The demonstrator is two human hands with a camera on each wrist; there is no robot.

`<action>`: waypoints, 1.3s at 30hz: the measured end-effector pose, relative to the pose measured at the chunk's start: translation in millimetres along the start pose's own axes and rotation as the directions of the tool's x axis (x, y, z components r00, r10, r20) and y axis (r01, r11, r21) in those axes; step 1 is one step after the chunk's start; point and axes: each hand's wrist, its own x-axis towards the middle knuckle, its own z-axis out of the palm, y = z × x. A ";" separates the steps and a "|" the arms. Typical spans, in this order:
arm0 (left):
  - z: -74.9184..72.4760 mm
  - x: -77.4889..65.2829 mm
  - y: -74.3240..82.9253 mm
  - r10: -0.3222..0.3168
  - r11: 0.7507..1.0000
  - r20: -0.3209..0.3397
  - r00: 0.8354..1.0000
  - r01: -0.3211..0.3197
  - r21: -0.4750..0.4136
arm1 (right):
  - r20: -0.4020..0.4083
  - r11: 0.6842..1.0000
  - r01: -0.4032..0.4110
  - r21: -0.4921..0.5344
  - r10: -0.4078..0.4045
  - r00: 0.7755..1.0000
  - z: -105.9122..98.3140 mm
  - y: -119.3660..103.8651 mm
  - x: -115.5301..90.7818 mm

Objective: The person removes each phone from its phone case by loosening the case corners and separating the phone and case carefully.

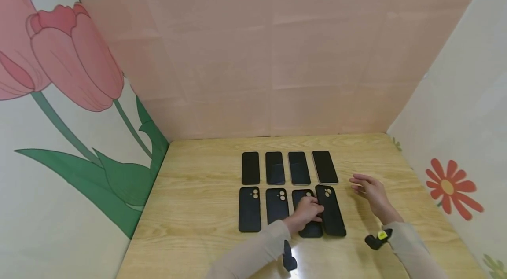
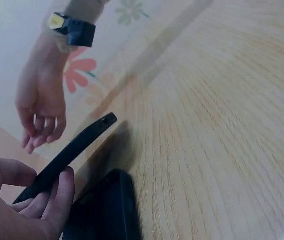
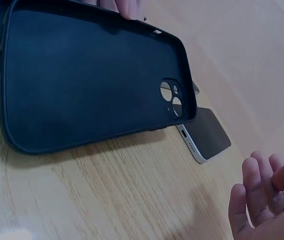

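My left hand [image 1: 306, 214] pinches a black phone case [image 1: 332, 212] by its long edge, thumb on one face and fingers on the other. In the left wrist view this case [image 2: 66, 156] is tilted up off the table. Its hollow inside and camera cutouts face the right wrist view, where the case [image 3: 91, 80] is large. My right hand [image 1: 371, 193] hovers to the right, fingers loosely bent, with nothing in them. Just beyond the held case lies a phone [image 1: 325, 167] with a dark screen and pale frame. Another black case [image 1: 310, 229] lies partly beneath my left hand.
Two more black cases, one at the left [image 1: 250, 209] and one beside it [image 1: 277, 204], lie in the front row. Behind them are three more dark phones: left [image 1: 251, 168], middle [image 1: 275, 167] and right [image 1: 299, 168]. A pink wall [image 1: 273, 50] borders the wooden table [image 1: 190, 208].
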 end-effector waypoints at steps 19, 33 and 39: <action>15.8 5.3 -7.6 -0.075 0.997 -0.004 0.997 0.074 -0.032 | -0.004 0.999 0.011 0.045 -0.011 1.000 7.7 6.5 -0.4; 16.7 -2.3 0.5 -0.066 0.997 -0.024 0.998 0.067 0.031 | 0.012 1.000 0.026 -0.012 -0.026 1.000 13.7 4.8 -0.9; 18.8 -4.8 6.5 -0.066 0.991 -0.036 0.997 0.070 0.116 | 0.010 0.994 0.031 -0.103 -0.030 1.000 19.9 -0.6 -1.4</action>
